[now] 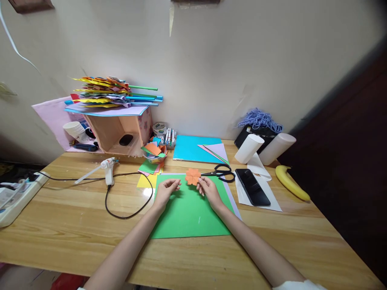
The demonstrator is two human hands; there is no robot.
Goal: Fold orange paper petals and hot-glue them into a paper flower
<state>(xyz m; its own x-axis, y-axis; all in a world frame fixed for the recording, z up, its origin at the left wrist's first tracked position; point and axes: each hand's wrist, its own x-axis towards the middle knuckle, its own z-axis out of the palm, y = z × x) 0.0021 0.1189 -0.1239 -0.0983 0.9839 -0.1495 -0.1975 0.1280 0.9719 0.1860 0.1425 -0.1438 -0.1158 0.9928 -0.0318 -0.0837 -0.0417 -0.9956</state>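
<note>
Between the thumb and fingers of my right hand (209,191) is an orange paper flower (192,176), pinched at its lower right edge. It has rounded petals with fold creases and is held up over a green sheet of paper (190,217). To the left of the flower and apart from it, my left hand (165,193) has its fingers curled in to the thumb, with nothing visible in them. Black-handled scissors (222,173) lie just beyond my right hand, at the far edge of the green sheet.
A white glue gun (109,169) with a looping black cord stands left. A bowl of paper scraps (154,153), a blue sheet (193,149) and a pink box (121,129) are at the back. To the right lie a phone (252,186), paper rolls (249,148) and a banana (290,183).
</note>
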